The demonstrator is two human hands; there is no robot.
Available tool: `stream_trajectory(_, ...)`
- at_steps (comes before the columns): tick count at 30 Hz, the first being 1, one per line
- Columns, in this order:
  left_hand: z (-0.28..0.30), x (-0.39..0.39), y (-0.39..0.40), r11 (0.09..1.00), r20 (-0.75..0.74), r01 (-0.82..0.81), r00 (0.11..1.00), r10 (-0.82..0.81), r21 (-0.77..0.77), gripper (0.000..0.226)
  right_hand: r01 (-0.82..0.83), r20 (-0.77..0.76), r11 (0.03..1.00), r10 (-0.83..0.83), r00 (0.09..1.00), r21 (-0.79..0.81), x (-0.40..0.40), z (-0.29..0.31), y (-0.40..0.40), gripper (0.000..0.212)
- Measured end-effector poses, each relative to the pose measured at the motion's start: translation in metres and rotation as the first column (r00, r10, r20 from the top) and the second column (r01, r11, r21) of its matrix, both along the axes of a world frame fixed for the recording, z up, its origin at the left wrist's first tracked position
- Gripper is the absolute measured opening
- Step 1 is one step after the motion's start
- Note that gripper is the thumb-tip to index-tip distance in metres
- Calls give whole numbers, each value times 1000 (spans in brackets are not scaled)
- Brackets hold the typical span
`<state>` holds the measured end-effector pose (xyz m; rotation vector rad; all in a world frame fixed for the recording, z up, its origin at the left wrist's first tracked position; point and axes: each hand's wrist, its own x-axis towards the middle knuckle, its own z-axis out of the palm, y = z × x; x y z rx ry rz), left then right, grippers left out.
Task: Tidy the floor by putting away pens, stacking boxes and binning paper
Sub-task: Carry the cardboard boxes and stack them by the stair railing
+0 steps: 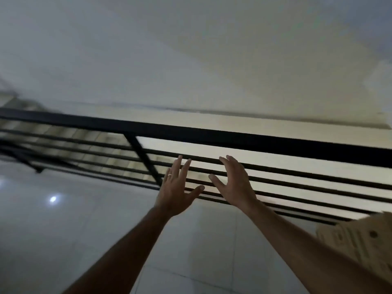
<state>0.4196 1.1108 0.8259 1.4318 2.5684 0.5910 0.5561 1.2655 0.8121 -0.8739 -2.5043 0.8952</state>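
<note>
Both arms reach forward over a white tiled floor [84, 230]. My left hand [177, 188] is open with fingers spread, a ring on one finger, and holds nothing. My right hand [234, 183] is open too, palm turned toward the left hand, a small gap between them. A cardboard box [356, 240] with printed markings shows at the right edge, partly behind my right forearm. No pens or paper are in view.
A black metal railing [233, 139] with horizontal bars runs across the middle, just beyond my hands. Stairs [63, 132] show blurred behind it at the left. A pale wall fills the top. A light reflection [53, 199] glints on the floor.
</note>
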Motion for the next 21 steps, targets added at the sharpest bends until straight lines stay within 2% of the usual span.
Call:
stream_trajectory(5, 11, -57, -83, 976, 33, -215, 976, 216, -22, 92, -213, -5, 977, 213, 977, 2, -92, 18, -47, 66)
stream_trajectory(11, 17, -105, -174, 884, 35, -466, 884, 467, -17, 88, -484, -14, 875, 483, 875, -25, -193, 35, -98, 65)
stream_trajectory(16, 21, -129, -246, 727, 37, -687, 727, 686, 20, 88, -677, -9, 735, 677, 736, -46, -263, 44, -152, 63)
stream_trajectory(21, 16, -136, -315, 507, 69, -861, 508, 859, 40, 90, -835, 39, 550, 834, 550, 22, -323, 45, -226, 59)
